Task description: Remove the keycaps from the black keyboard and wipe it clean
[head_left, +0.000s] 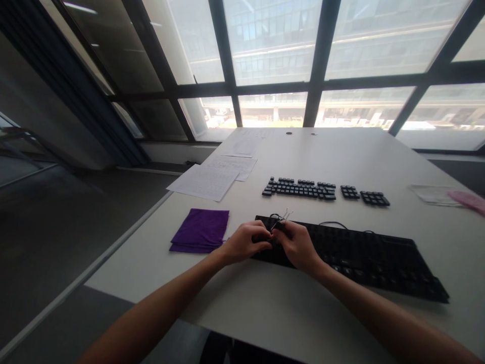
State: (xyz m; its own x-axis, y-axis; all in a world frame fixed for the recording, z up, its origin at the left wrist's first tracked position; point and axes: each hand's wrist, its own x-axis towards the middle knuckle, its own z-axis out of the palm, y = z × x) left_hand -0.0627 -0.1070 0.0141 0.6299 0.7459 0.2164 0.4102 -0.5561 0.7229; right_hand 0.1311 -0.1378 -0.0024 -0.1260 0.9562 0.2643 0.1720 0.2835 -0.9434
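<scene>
Over the left end of a black keyboard (364, 250), my two hands meet with their fingertips together. My right hand (299, 245) is closed on a small wire keycap puller (287, 214), its thin metal prongs pointing up and away from me. My left hand (244, 241) is pinched against the puller's near end; whatever sits between its fingers is too small and dark to make out. Behind the keyboard, loose black keycaps (303, 190) lie in keyboard order, with two smaller groups to their right, one of them a number-pad block (374, 198).
A folded purple cloth (200, 230) lies left of my hands. Handwritten paper sheets (206, 181) spread along the table's left side. At the right are a white sheet or cloth (432, 194) and a pink item (470, 199). The white table (341, 156) reaches the windows.
</scene>
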